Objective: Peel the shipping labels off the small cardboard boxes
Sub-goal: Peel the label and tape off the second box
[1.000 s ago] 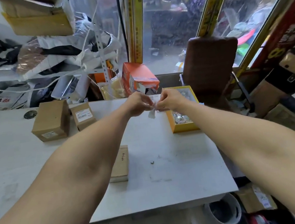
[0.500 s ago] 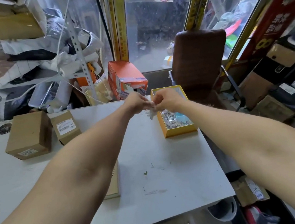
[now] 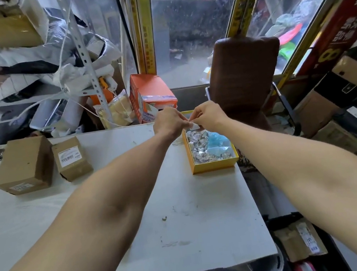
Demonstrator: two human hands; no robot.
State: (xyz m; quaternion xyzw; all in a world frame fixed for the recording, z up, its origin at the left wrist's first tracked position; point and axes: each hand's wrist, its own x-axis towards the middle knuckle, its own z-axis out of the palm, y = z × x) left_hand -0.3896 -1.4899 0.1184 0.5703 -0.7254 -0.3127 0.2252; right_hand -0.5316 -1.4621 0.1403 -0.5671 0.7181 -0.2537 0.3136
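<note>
Both my hands meet above the far end of a yellow tray (image 3: 214, 166) at the table's right edge. My left hand (image 3: 168, 121) and my right hand (image 3: 208, 117) pinch a small crumpled white label (image 3: 194, 127) between their fingertips. The tray holds a heap of crumpled label scraps and some blue pieces. Two small cardboard boxes stand at the far left: a bigger one (image 3: 24, 165) with a small label on its near side, and a smaller one (image 3: 72, 159) with a white shipping label on top.
The white table (image 3: 185, 226) ends close on the right. An orange box (image 3: 150, 95) stands behind the hands, a brown chair back (image 3: 243, 75) to the right. Cluttered shelves fill the far left. Boxes and a bin sit on the floor at right.
My hands have moved right and now hold the label over the yellow tray. The view has shifted, so the flat box under my left arm is out of sight.
</note>
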